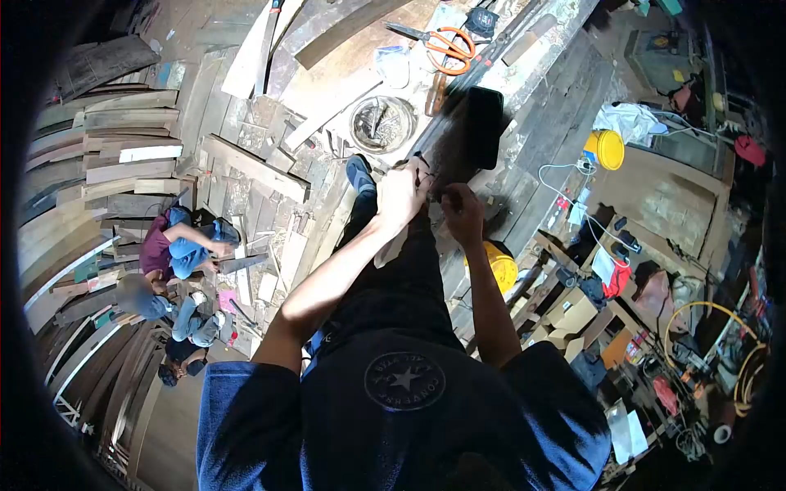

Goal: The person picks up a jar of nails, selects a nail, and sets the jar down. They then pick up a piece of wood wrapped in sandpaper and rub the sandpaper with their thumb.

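Head view: left hand (401, 195) and right hand (463, 211) meet at the near edge of the tabletop (540, 57), fingers curled narrow around something too small to tell. Black block (483, 123) sits just beyond them, orange scissors (446, 45) farther along.

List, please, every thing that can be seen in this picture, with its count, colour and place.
scissors: one, orange handles, top centre on the bench
round tin: one, grey metal, on the bench below the scissors
black block: one, black, on the dark plank beyond the hands
dark plank: one, dark brown, runs from the hands up to the bench
yellow bucket: one, right of the bench
yellow lid: one, under the right forearm
boards: many, grey-brown, stacked at left
people: at least two, low on the floor at left
left hand: one, on the plank, closed
right hand: one, beside it, fingers bent; what it holds cannot be told
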Demonstrator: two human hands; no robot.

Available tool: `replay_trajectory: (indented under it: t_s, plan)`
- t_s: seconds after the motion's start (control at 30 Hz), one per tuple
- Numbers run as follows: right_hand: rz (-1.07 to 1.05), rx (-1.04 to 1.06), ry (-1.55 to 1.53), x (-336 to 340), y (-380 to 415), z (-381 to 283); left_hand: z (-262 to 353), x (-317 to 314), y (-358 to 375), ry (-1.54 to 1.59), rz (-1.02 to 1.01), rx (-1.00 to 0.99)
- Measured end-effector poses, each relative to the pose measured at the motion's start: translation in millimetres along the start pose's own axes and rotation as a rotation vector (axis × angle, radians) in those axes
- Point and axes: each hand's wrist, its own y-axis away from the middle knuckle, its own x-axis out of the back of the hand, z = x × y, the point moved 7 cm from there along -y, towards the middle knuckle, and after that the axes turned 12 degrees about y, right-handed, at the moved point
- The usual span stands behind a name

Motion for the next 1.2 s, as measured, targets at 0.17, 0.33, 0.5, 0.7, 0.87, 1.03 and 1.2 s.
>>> replay_trajectory:
  t_s: [0.17, 0.33, 0.5, 0.7, 0.87, 1.03, 1.2]
  plan:
    - [-0.038, -0.058, -0.057, 7.7, 0.9, -12.5, -14.9, -6.2, -2.1, 0.011, 0.016, 0.069]
    - [0.01, 0.042, -0.028, 5.8, -0.4, -11.0, -14.0, -3.5, -4.4, 0.045, -0.001, 0.152]
    - [-0.034, -0.01, -0.066, 4.9, 0.9, -6.9, -27.4, -5.7, -8.2, 0.073, -0.02, 0.146]
    - [0.028, 0.046, -0.1, 8.0, -1.3, -9.4, -35.0, -2.1, -8.1, 0.165, -0.02, 0.145]
    - [0.042, 0.037, -0.117, 7.7, -2.4, -6.5, -5.7, 21.7, 2.4, 0.237, 0.093, -0.009]
    - [0.012, -0.071, -0.21, 16.0, -5.4, -13.5, 34.5, 93.4, 26.1, 0.124, 0.43, -0.27]
    - [0.058, 0.101, -0.2, 37.3, -26.7, -55.9, 15.9, 143.9, -22.3, -0.246, 0.293, 0.053]
